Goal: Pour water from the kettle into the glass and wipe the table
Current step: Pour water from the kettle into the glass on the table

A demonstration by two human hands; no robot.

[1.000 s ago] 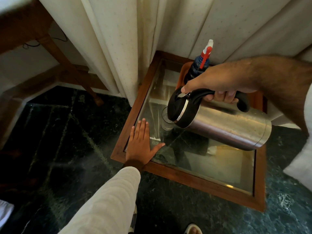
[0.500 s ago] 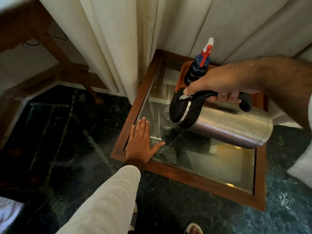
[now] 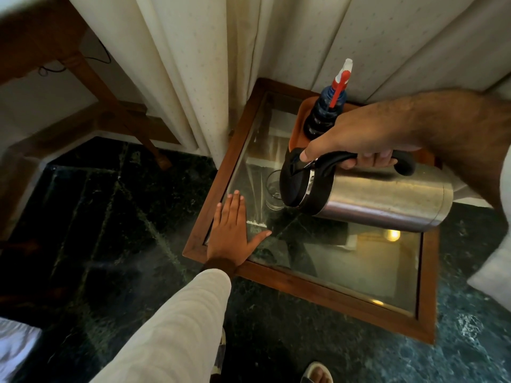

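Glass-topped table [image 3: 425, 275]: wiping not yet begun. Steel kettle [image 3: 378, 201]: tipped almost level above table, spout end over glass [image 3: 273, 193] near left edge; pouring step judged in hand. Right hand [image 3: 359, 136]: wrapped tight round black handle, thumb on lid. Left hand [image 3: 235, 230]: flat on table, fingers spread, empty. Next: level kettle before overflow.

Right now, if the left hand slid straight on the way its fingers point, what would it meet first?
Probably nothing soon: the left hand lies flat, fingers pointing along the table toward the curtain. The glass sits slightly to the right of that line, though depth is unclear.
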